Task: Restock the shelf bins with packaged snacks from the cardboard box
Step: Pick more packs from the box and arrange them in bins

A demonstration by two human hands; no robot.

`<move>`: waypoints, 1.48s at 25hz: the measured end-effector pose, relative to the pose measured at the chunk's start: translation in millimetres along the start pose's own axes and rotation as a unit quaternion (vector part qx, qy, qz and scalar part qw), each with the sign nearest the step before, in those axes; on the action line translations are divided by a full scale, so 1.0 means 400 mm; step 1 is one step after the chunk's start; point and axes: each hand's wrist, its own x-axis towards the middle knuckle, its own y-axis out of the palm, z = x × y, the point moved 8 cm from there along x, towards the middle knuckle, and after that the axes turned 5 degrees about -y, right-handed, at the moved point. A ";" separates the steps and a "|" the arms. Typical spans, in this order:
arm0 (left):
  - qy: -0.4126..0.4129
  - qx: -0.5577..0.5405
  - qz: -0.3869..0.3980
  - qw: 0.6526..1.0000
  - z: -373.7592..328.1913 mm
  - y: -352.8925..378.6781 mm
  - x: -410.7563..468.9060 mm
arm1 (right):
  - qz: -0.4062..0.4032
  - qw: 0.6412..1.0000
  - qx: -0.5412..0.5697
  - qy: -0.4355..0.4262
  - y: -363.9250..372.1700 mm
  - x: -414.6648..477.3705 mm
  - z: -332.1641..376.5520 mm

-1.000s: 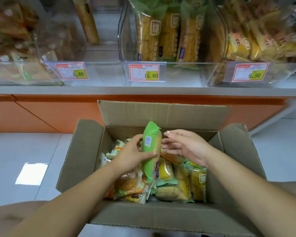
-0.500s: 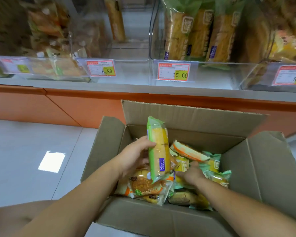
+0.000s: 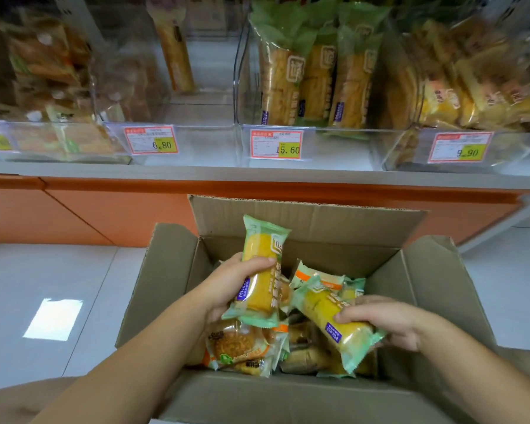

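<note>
Restocking is barely under way, I judge: my left hand (image 3: 227,289) is curled round one green-and-yellow snack pack (image 3: 262,267), held upright above the cardboard box (image 3: 441,289). My right hand (image 3: 389,319) grips a second pack (image 3: 328,310) of the same kind, tilted and low over the heap. Neither has reached a bin yet. Plenty of other wrapped snacks (image 3: 239,344) lie loose in the box, several with orange trim, so most of the job looks left to do. Up on the shelf (image 3: 196,175), the clear bin with the 15.60 tag (image 3: 334,148) holds three matching packs (image 3: 315,78) standing at its back with bare room in front, which is probably where these two belong. The bin tagged 6.80 (image 3: 202,145) beside it is nearly bare, with one long pack (image 3: 178,53) upright at its rear; the outer bins look fuller. The shelf's grey edge runs above an orange base panel (image 3: 104,209). The open box has its flaps out, and the pale glossy floor (image 3: 43,270) around it carries a bright patch of light (image 3: 54,319).
</note>
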 end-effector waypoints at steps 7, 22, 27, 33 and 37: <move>0.008 -0.082 0.031 0.996 -0.008 0.066 -0.015 | -0.024 0.987 0.066 -0.145 -0.010 -0.068 0.067; 0.155 -0.039 0.091 0.983 -0.316 0.103 -0.176 | -0.090 0.924 0.072 -0.365 0.019 -0.224 0.371; 0.308 0.008 -0.003 0.951 -0.560 0.044 -0.285 | -0.207 0.838 0.082 -0.498 -0.136 -0.339 0.688; 0.339 0.026 -0.081 0.937 -0.634 -0.020 -0.244 | -0.329 0.866 -0.106 -0.361 -0.252 -0.198 0.845; 0.328 0.043 -0.081 0.940 -0.638 -0.032 -0.216 | -0.348 0.868 -0.150 -0.322 -0.258 -0.081 0.862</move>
